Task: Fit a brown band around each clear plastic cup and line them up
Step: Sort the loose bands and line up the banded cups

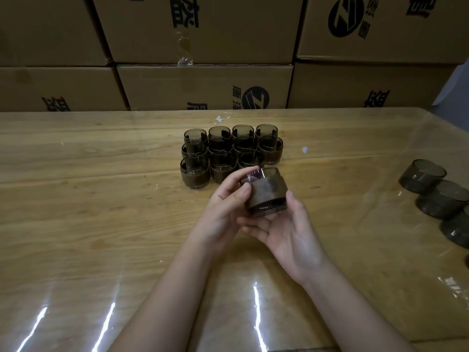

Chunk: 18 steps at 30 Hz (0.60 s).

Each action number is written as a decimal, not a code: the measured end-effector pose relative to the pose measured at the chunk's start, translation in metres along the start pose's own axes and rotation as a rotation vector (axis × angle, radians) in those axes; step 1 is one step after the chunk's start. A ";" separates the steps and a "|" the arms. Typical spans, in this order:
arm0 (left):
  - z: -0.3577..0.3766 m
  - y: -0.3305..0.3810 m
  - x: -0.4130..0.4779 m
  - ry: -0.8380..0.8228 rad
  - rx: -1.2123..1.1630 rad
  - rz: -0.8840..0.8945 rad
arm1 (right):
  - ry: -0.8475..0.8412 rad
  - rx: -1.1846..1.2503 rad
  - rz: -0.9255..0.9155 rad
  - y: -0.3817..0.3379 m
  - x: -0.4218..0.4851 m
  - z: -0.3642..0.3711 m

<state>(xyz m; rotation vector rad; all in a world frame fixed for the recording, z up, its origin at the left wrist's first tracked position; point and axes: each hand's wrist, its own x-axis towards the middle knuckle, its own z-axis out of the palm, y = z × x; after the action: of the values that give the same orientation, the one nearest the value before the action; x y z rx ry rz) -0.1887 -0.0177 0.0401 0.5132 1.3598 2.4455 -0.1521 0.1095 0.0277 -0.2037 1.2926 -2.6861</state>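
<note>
A clear smoky cup (pixel 265 177) with a brown band (pixel 267 191) around its middle is held above the table centre, tilted slightly. My left hand (pixel 227 199) grips its left side, thumb on the band. My right hand (pixel 284 229) cradles it from below and the right, thumb against the band's right edge. Just behind, several banded cups (pixel 220 153) stand in rows. Their front row has a gap at its right end.
Unbanded smoky cups (pixel 436 191) lie nested in a line at the table's right edge. Stacked cardboard boxes (pixel 203 85) wall off the far side. The wooden table (pixel 101 199) carries a glossy clear cover and a few white scraps (pixel 304 149).
</note>
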 end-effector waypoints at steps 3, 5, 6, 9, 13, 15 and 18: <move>-0.006 0.001 -0.001 -0.023 -0.043 -0.005 | -0.018 -0.063 -0.040 0.001 -0.002 0.000; -0.008 0.001 -0.002 -0.052 -0.050 0.006 | -0.020 -0.101 -0.078 0.004 -0.003 0.000; -0.008 0.000 -0.003 -0.076 -0.053 0.015 | -0.015 -0.111 -0.094 0.006 -0.003 0.001; -0.008 0.000 -0.003 -0.120 -0.063 0.036 | 0.016 -0.114 -0.125 0.011 -0.003 0.001; -0.008 0.000 -0.003 -0.138 -0.028 0.045 | 0.025 -0.098 -0.131 0.011 -0.002 0.003; -0.009 0.000 -0.003 -0.143 -0.007 0.050 | 0.012 -0.103 -0.129 0.011 -0.002 0.004; -0.010 0.001 -0.003 -0.148 -0.004 0.055 | 0.000 -0.109 -0.113 0.011 -0.001 0.003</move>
<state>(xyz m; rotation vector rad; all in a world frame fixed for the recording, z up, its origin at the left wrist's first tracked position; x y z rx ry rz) -0.1905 -0.0272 0.0351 0.7238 1.2974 2.3987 -0.1496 0.1007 0.0214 -0.2980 1.4708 -2.7095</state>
